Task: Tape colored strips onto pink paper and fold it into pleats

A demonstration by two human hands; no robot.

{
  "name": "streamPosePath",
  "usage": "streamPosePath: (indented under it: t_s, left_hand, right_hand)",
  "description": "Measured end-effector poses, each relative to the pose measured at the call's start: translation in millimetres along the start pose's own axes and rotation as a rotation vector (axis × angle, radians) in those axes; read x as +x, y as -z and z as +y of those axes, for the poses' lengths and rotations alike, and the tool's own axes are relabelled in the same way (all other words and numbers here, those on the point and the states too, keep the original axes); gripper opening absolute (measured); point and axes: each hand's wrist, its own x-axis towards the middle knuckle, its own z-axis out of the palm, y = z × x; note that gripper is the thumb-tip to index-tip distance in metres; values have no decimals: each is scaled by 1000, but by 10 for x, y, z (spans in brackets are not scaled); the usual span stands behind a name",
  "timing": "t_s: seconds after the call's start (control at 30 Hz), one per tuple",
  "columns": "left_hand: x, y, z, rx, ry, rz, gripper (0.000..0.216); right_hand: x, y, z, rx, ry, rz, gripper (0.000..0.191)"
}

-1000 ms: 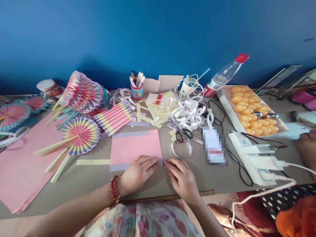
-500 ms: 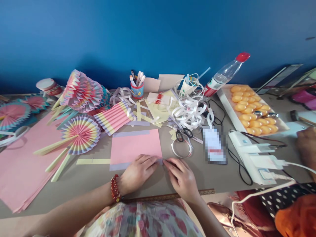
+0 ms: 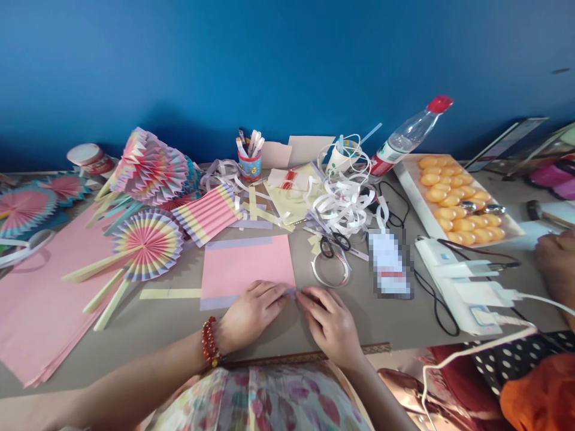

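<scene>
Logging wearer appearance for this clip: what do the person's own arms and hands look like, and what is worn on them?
Both forearms are bare, with no sleeves or gloves in view. The left hand has a bracelet of round red beads on its wrist. The right hand shows no ring, watch or band. At the bottom edge is a floral-print garment in pink, green and white.

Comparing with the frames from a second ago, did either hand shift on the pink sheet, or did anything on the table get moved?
Almost nothing changed. The left hand and right hand stay pressed on the near edge of the pink sheet, fingertips meeting at its right corner. Another person's hand at the far right edged slightly left. The scissors and paper fans lie as before.
</scene>
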Motion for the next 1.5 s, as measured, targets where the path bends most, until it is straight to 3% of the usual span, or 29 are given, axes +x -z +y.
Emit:
streamPosePath:
  t_s: [1.03,1.23,1.5]
  left_hand:
    - [5,14,3,-13,-7,25,27]
    - [10,15,3,-2,-2,16,25]
    - [-3,-2,-1,-19,3,17,26]
  right_hand:
    - [9,-39,11,-122,-16,-45,39]
    - [5,-20,30,-27,-6,-21,45]
    - [-39,13,-25,-160,22,-90,41]
